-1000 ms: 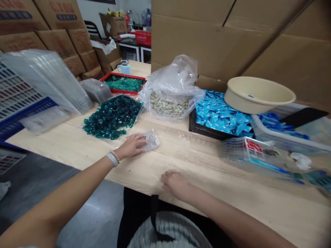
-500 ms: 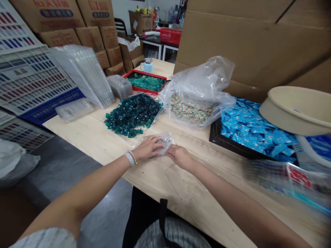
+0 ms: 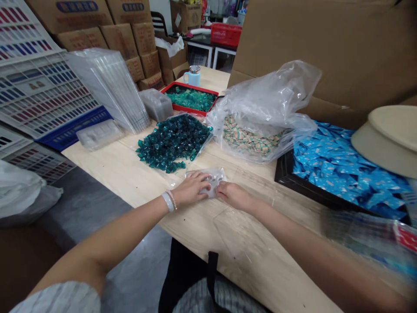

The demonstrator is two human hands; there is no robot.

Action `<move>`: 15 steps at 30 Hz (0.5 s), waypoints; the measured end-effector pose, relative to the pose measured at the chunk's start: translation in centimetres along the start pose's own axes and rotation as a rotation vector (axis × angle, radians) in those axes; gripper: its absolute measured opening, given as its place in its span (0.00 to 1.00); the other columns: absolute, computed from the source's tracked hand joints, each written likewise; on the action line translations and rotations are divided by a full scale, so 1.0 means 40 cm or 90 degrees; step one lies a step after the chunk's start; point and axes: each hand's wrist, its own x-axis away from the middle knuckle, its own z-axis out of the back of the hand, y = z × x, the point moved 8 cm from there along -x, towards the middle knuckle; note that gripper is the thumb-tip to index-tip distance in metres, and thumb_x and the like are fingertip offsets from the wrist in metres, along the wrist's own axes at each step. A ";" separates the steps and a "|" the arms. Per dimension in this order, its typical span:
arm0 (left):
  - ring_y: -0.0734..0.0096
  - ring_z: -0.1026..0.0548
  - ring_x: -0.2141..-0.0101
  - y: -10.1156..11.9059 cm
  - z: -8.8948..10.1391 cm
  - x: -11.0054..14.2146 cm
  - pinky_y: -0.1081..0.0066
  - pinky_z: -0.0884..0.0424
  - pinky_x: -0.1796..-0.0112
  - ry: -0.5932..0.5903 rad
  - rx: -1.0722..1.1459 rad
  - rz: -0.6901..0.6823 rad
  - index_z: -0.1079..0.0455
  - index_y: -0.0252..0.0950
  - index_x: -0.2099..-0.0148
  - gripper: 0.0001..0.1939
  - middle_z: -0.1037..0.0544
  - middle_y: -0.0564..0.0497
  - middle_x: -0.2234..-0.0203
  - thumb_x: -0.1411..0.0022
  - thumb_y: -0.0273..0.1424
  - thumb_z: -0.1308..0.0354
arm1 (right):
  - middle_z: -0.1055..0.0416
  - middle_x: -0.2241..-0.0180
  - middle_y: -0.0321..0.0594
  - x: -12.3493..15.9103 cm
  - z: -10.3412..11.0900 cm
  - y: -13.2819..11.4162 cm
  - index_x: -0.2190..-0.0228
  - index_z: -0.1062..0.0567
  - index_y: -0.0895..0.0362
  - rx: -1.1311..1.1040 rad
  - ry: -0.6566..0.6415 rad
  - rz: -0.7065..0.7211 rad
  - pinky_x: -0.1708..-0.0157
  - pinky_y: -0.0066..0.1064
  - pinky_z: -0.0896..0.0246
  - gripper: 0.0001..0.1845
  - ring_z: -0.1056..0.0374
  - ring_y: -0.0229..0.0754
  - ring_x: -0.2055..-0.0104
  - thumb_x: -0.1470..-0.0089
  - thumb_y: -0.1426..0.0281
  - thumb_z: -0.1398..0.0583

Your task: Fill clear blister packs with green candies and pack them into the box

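Observation:
A clear plastic tray with moulded hollows (image 3: 215, 176) lies on the wooden table (image 3: 182, 217). My left hand (image 3: 192, 189) rests over its left part, fingers spread. At the tray's right edge, the curled fingers of my right hand (image 3: 235, 195) are closed on it; the fingertips are partly hidden. Just beyond the tray sits a heap of dark teal, glossy angular pieces (image 3: 172, 141). A clear plastic bag (image 3: 273, 95) stands behind to the right, with many small beige and green packets (image 3: 249, 138) inside.
A black tray (image 3: 283, 169) of blue sachets (image 3: 342, 161) stands right, with a beige basin (image 3: 391, 139) over it. Farther back are a red tray (image 3: 217, 99) of green pieces and a blue mug (image 3: 194, 77). Stacked clear trays (image 3: 110, 87) lean near plastic crates (image 3: 48, 91) at left.
The view has shifted, so the scene sits a little farther right and the beige basin is cut off. Both hands stay at the clear tray, with little visible movement.

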 end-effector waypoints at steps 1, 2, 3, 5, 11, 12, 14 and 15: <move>0.57 0.48 0.47 0.007 -0.006 0.001 0.56 0.50 0.49 0.003 -0.008 0.010 0.31 0.38 0.64 0.08 0.42 0.48 0.47 0.48 0.33 0.46 | 0.33 0.70 0.41 0.001 -0.002 -0.004 0.71 0.29 0.61 0.033 -0.004 0.003 0.70 0.25 0.46 0.10 0.37 0.36 0.70 0.48 0.75 0.50; 0.56 0.48 0.46 0.016 -0.013 0.002 0.55 0.51 0.49 0.003 -0.017 0.019 0.31 0.36 0.66 0.07 0.44 0.47 0.46 0.48 0.31 0.47 | 0.33 0.70 0.42 0.001 -0.004 -0.012 0.70 0.29 0.61 0.068 -0.006 0.012 0.70 0.26 0.46 0.10 0.37 0.36 0.70 0.48 0.75 0.50; 0.54 0.49 0.45 0.025 -0.021 0.003 0.54 0.52 0.49 0.000 -0.026 0.025 0.31 0.35 0.67 0.06 0.45 0.46 0.45 0.48 0.29 0.48 | 0.33 0.69 0.42 0.001 -0.006 -0.022 0.69 0.30 0.61 0.103 -0.006 0.026 0.71 0.26 0.46 0.09 0.36 0.37 0.69 0.49 0.76 0.50; 0.52 0.52 0.44 0.047 -0.030 0.005 0.52 0.54 0.48 -0.012 -0.035 0.031 0.32 0.32 0.65 0.07 0.48 0.43 0.44 0.48 0.27 0.49 | 0.33 0.68 0.43 0.000 -0.003 -0.044 0.67 0.30 0.61 0.164 -0.001 0.059 0.70 0.27 0.46 0.10 0.36 0.39 0.67 0.49 0.77 0.50; 0.62 0.50 0.44 0.047 0.112 -0.001 0.62 0.52 0.46 0.098 0.088 0.025 0.37 0.34 0.56 0.14 0.48 0.43 0.43 0.44 0.35 0.52 | 0.33 0.68 0.43 0.054 0.091 -0.034 0.69 0.31 0.59 0.241 0.072 0.043 0.70 0.28 0.45 0.08 0.37 0.41 0.65 0.49 0.74 0.49; 0.63 0.49 0.44 0.025 0.146 -0.007 0.63 0.50 0.47 0.139 0.108 0.051 0.40 0.34 0.52 0.19 0.48 0.42 0.43 0.44 0.38 0.51 | 0.33 0.68 0.43 0.084 0.125 -0.012 0.70 0.31 0.58 0.246 0.126 -0.007 0.70 0.28 0.45 0.08 0.38 0.41 0.65 0.49 0.74 0.49; 0.61 0.48 0.45 -0.017 0.167 -0.029 0.64 0.48 0.48 0.147 0.104 0.107 0.46 0.33 0.47 0.29 0.47 0.40 0.44 0.48 0.44 0.49 | 0.34 0.66 0.43 0.164 0.183 0.031 0.71 0.31 0.58 0.250 0.244 -0.119 0.71 0.27 0.46 0.08 0.38 0.40 0.66 0.49 0.73 0.50; 0.60 0.46 0.46 -0.030 0.151 -0.046 0.64 0.47 0.49 0.103 0.085 0.129 0.46 0.33 0.47 0.32 0.44 0.40 0.46 0.50 0.46 0.48 | 0.34 0.66 0.43 0.208 0.198 0.047 0.71 0.31 0.58 0.251 0.289 -0.163 0.73 0.26 0.46 0.08 0.37 0.39 0.66 0.49 0.73 0.50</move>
